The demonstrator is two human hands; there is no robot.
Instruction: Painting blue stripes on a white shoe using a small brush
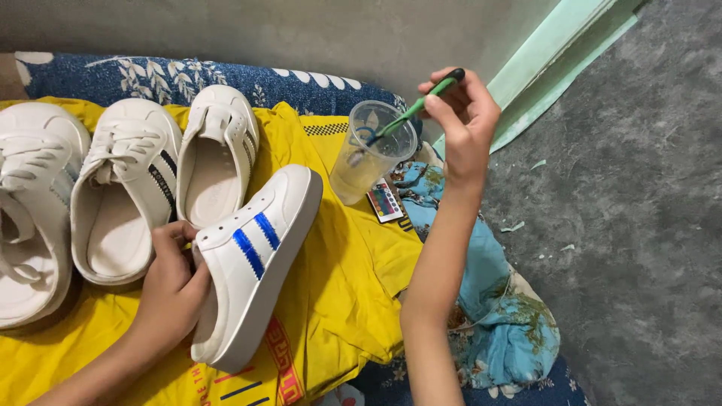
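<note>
My left hand (171, 282) grips the heel end of a white slip-on shoe (256, 259) tipped on its side, with two blue painted stripes showing. My right hand (462, 124) holds a green paintbrush (421, 104) with a black end. Its tip dips into a clear plastic cup (368, 154) holding pale liquid. The shoe rests on a yellow cloth (346, 256).
Three more white shoes (124, 195) lie in a row at the left on the yellow cloth. A small colourful remote (385, 200) lies beside the cup. A blue patterned cloth (496, 301) and a dark floral mat (150, 79) border the grey floor (639, 225).
</note>
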